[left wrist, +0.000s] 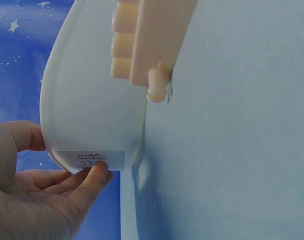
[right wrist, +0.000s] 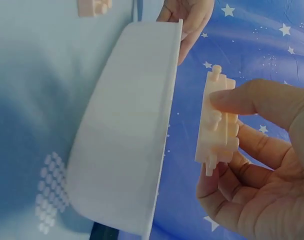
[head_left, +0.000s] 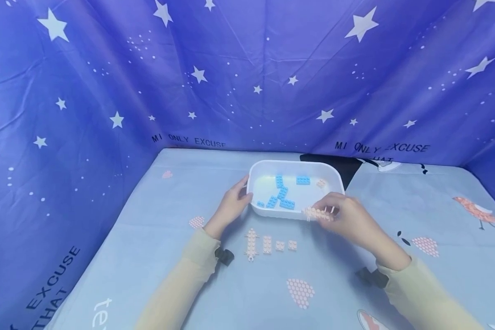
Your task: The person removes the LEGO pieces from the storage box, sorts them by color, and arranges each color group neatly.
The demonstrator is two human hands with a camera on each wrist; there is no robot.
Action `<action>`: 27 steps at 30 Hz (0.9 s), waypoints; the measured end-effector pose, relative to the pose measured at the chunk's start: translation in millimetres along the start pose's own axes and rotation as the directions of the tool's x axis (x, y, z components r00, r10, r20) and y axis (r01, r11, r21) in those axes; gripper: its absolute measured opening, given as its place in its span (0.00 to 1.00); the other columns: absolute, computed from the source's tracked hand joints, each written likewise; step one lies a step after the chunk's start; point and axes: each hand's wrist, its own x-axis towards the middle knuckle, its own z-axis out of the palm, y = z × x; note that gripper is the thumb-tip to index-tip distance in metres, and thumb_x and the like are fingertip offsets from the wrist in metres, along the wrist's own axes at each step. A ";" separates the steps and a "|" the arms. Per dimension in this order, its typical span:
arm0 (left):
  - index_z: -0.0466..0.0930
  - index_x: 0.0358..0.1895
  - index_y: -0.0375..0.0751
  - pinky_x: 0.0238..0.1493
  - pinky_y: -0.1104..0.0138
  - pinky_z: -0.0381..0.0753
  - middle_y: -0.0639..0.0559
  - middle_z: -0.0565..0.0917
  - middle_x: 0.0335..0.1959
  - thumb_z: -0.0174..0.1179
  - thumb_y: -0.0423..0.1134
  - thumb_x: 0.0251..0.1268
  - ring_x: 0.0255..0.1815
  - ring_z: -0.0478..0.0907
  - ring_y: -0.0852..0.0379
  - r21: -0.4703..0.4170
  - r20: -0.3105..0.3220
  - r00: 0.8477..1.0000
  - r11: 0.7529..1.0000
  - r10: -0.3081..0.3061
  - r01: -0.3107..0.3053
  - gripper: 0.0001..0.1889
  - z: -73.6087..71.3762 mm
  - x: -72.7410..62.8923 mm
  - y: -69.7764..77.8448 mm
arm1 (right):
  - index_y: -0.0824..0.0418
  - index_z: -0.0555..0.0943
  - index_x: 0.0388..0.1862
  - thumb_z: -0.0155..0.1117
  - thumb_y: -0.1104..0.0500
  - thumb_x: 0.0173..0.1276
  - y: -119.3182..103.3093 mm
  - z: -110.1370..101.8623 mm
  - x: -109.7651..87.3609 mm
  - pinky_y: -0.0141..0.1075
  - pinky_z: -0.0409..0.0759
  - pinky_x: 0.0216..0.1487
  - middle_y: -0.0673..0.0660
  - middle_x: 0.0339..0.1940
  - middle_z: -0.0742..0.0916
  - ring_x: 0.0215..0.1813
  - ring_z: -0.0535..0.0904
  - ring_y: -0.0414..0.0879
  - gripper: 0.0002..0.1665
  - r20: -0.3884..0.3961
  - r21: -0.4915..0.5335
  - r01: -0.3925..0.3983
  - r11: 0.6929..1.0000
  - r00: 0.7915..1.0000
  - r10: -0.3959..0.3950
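Observation:
A white plastic tub [head_left: 278, 213] stands toward the back of the table. My left hand [head_left: 232, 205] grips its left end, with fingertips on a label [left wrist: 112, 159] on the outer wall. Over the tub's front right edge, my right hand [head_left: 348, 217] pinches a long peach toy brick [right wrist: 214, 142] with side pegs between thumb and fingers. Several blue bricks [head_left: 283, 192] and a small peach brick [head_left: 321, 183] lie in the tub. In front of it, a pegged peach brick [head_left: 251, 243], a plain one [head_left: 267, 244] and two small ones [head_left: 292, 245] sit in a row.
A pale blue printed cloth [head_left: 148, 275] covers the table. A black object [head_left: 346, 167] lies behind the tub's right end. Starry blue curtains [head_left: 239, 91] hang at the back and sides. Dark wrist mounts [head_left: 224, 256] sit under both sleeves.

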 end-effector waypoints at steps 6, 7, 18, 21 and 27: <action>0.53 0.76 0.44 0.70 0.56 0.71 0.43 0.59 0.76 0.52 0.35 0.71 0.71 0.66 0.43 0.003 -0.007 1.000 1.000 0.001 -0.001 0.33 -2.4 1.3 2.2 | 0.55 0.86 0.37 0.74 0.65 0.52 3.3 5.8 -10.8 0.35 0.81 0.39 0.49 0.36 0.87 0.38 0.79 0.43 0.12 0.032 0.000 -0.003 1.000 0.999 0.003; 0.53 0.76 0.44 0.70 0.56 0.71 0.43 0.59 0.76 0.52 0.35 0.71 0.71 0.66 0.43 0.003 -0.008 1.000 1.000 0.003 -0.003 0.33 -2.7 1.3 2.7 | 0.55 0.86 0.37 0.75 0.64 0.52 4.2 7.2 -12.1 0.35 0.82 0.40 0.49 0.36 0.87 0.39 0.79 0.43 0.12 0.038 -0.004 -0.002 1.000 0.999 0.002; 0.52 0.76 0.42 0.69 0.54 0.71 0.42 0.59 0.76 0.52 0.35 0.71 0.70 0.68 0.42 -0.013 -0.002 1.000 1.000 0.000 0.000 0.33 -2.4 0.1 3.1 | 0.50 0.85 0.34 0.77 0.57 0.52 12.5 23.9 -22.3 0.35 0.80 0.40 0.44 0.33 0.86 0.37 0.78 0.39 0.10 0.108 -0.001 -0.035 0.999 0.994 0.035; 0.52 0.77 0.42 0.70 0.53 0.70 0.42 0.59 0.76 0.52 0.36 0.71 0.70 0.68 0.42 -0.011 0.000 1.000 1.000 -0.007 0.007 0.33 -1.3 -0.6 2.1 | 0.48 0.85 0.33 0.77 0.55 0.52 15.9 29.5 -25.8 0.38 0.81 0.45 0.43 0.34 0.86 0.40 0.79 0.40 0.10 0.140 0.004 -0.045 0.999 0.989 0.044; 0.52 0.77 0.44 0.70 0.54 0.70 0.43 0.59 0.76 0.52 0.36 0.71 0.70 0.68 0.42 -0.011 -0.002 1.000 1.000 -0.016 0.016 0.33 -0.7 -2.0 2.1 | 0.52 0.85 0.32 0.76 0.62 0.50 22.2 41.4 -32.1 0.39 0.83 0.46 0.44 0.32 0.85 0.39 0.80 0.42 0.11 0.150 0.020 0.016 1.000 0.989 -0.019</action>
